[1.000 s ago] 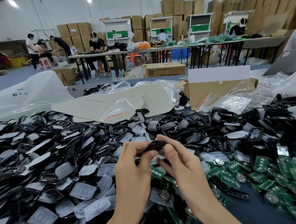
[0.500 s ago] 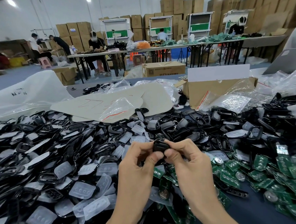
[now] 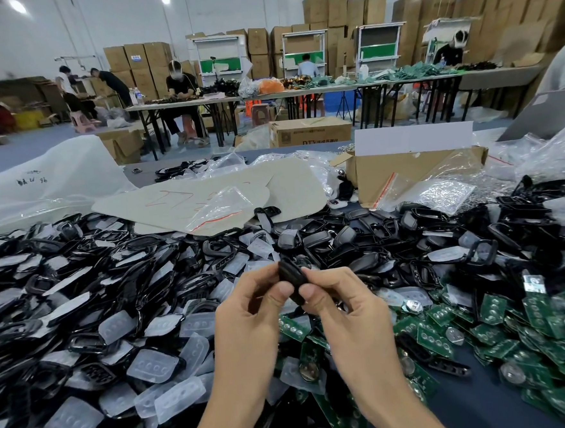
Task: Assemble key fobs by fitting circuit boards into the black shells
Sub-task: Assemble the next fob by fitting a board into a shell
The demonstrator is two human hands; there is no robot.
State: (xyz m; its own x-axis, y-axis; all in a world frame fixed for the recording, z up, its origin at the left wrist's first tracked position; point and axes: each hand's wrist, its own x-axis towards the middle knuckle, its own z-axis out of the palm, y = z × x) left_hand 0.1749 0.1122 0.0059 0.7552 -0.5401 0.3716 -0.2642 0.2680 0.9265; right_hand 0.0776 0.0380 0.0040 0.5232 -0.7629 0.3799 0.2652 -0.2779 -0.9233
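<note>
Head view. The black shell (image 3: 292, 275) is held above the heaped bench (image 3: 482, 412), its long axis sloping from upper left to lower right. The left hand (image 3: 249, 329) pinches its upper end and the right hand (image 3: 352, 319) its lower end, thumbs nearly meeting. Circuit boards (image 3: 433, 333) lie nearer the right hand.

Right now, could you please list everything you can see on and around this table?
held shell: one, black, centre, pinched between both hands
loose shells: many, black, heaped across the table
button pads: many, translucent white, mostly near left
circuit boards: many, green, near right
card sheets: about two, grey, behind the heap
cardboard box: one, brown, far right of centre
plastic bags: several, clear, around the box
white bag: one, far left
left hand: pinches the held shell
right hand: pinches it too
</note>
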